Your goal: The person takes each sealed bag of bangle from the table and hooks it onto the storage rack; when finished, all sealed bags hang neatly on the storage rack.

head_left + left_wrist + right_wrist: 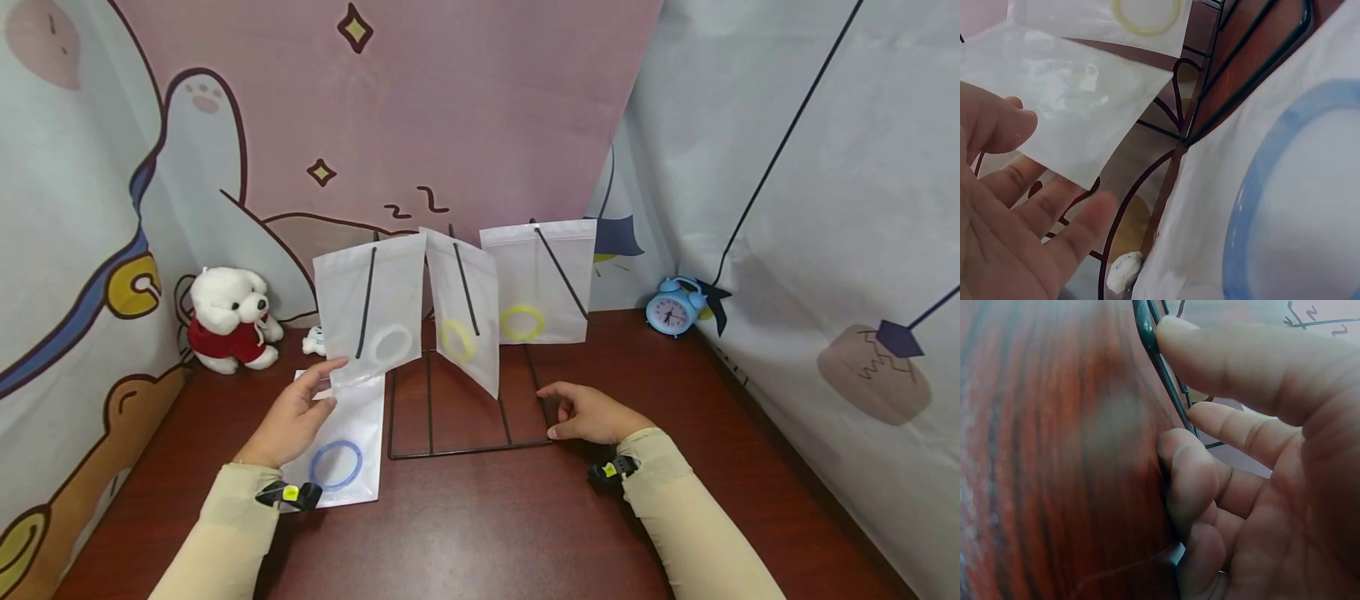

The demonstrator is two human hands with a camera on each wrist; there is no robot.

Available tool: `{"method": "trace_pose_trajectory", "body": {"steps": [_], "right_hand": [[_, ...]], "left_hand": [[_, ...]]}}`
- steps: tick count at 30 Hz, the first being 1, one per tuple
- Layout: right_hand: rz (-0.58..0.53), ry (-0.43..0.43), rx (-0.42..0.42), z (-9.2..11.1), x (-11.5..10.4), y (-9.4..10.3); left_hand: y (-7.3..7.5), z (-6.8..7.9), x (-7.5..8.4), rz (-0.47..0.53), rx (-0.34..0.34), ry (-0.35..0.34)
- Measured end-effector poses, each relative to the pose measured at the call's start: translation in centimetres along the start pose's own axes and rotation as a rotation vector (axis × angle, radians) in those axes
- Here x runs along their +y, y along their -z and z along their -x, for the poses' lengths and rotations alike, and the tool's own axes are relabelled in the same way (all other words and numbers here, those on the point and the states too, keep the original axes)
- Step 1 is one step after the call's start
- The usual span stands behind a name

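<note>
A brown table [465, 542] stands in front of a picture cloth [480, 108]. On it is a black wire rack [472, 451]. Three white bags hang on its slanting rods: the left bag [390, 300], the middle bag [453, 308] and the right bag [540, 283]. One more, the flat bag [352, 425], lies on the table, just left of the rack.

The left hand [288, 421] is wide open above the flat bag. Its fingers reach out nearly straight behind the low edge of the left bag, and its thumb stays well apart in front. Whether they touch the bag is hard to tell.

The right hand [596, 412] is partly curled by the rack's near right corner. The tips of its thumb and pointing finger touch the wire, one apart from the other, and the other fingers bend in. How firmly it holds on cannot be told.

A white toy dog [232, 317] in red sits at the back left. A small blue clock [672, 310] stands at the back right. A blue ring [360, 464] shows on the flat bag.
</note>
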State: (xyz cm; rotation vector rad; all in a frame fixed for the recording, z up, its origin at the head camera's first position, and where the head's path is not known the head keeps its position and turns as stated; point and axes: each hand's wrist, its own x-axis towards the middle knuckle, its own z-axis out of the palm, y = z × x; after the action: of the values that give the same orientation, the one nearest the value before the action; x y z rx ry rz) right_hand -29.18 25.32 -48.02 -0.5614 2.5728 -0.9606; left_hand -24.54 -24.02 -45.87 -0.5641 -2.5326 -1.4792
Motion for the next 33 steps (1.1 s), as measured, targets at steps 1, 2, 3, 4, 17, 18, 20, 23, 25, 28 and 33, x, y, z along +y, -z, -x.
{"method": "trace_pose_trajectory", "body": {"steps": [1,2,3,4,17,18,20,23,25,28,33], "right_hand": [[0.0,0.001,0.0,0.0,0.0,0.0],[0.002,0.002,0.0,0.0,0.0,0.0],[0.003,0.003,0.0,0.0,0.0,0.0],[0.005,0.005,-0.001,0.0,0.0,0.0],[0.012,-0.001,0.002,0.0,-0.1,-0.1],[0.012,-0.003,0.002,0.0,-0.1,-0.1],[0.014,-0.005,0.002,-0.1,-0.1,-0.1],[0.018,-0.002,0.001,0.0,-0.2,0.0],[0.02,0.005,-0.002,0.0,-0.2,0.0],[0.018,0.001,-0.002,0.0,-0.2,0.0],[0.014,-0.014,0.0,-0.1,-0.2,0.0]], "left_hand": [[0.1,0.0,-0.2,-0.009,0.005,-0.002],[0.1,0.0,-0.4,-0.014,0.009,-0.002],[0.2,0.0,-0.5,-0.019,0.013,-0.001],[0.3,0.1,-0.7,-0.02,0.015,0.005],[2.4,0.5,-2.9,-0.079,0.001,0.254],[2.7,0.6,-3.3,-0.11,-0.003,0.289],[3.3,0.9,-3.9,-0.167,-0.014,0.366],[4.1,1.3,-4.7,-0.225,-0.037,0.473],[4.5,1.4,-5.1,-0.249,-0.055,0.532],[4.8,1.4,-5.5,-0.286,-0.09,0.577],[4.8,1.3,-6.0,-0.342,-0.165,0.582]]}}
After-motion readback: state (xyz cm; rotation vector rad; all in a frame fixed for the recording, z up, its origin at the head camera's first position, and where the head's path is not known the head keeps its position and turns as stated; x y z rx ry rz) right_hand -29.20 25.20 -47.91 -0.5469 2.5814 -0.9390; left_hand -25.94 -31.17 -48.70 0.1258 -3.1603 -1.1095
